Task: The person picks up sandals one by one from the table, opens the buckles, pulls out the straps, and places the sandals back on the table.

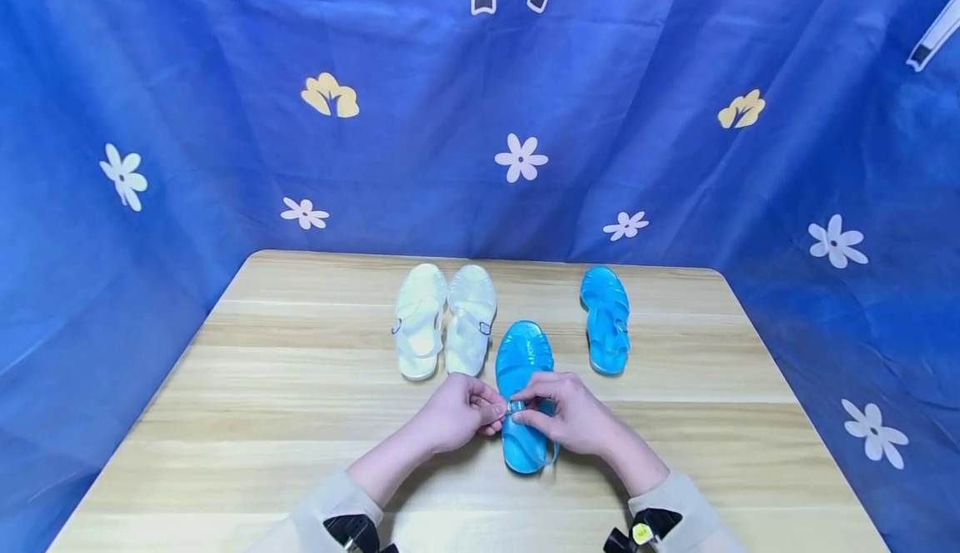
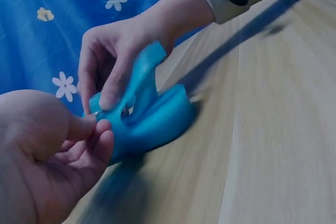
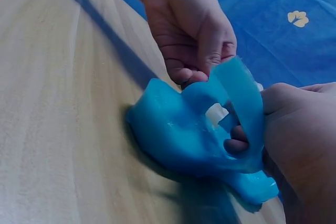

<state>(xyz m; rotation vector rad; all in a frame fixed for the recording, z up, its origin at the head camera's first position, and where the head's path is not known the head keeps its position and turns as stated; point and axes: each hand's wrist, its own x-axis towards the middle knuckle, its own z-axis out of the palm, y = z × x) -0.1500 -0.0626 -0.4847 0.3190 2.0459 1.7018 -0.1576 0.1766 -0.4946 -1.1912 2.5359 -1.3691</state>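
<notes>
A translucent blue jelly sandal (image 1: 523, 354) lies toe away from me on the table between both hands. My left hand (image 1: 461, 413) pinches the buckle end of its ankle strap (image 1: 517, 407) with thumb and fingers at the left side. From the right, my right hand (image 1: 566, 411) pinches the same strap between thumb and forefinger. Seen from the left wrist, a small metal buckle (image 2: 98, 114) shows between the fingertips of both hands. The fingers partly hide the strap, so I cannot tell whether it is through the buckle. The heel part (image 3: 168, 124) shows in the right wrist view.
Another blue sandal (image 1: 603, 290) stands farther back on the right. Two white sandals (image 1: 422, 290) with buckles lie side by side at the back, left of centre. The wooden table (image 1: 262, 386) ends against a blue patterned cloth (image 1: 420, 119).
</notes>
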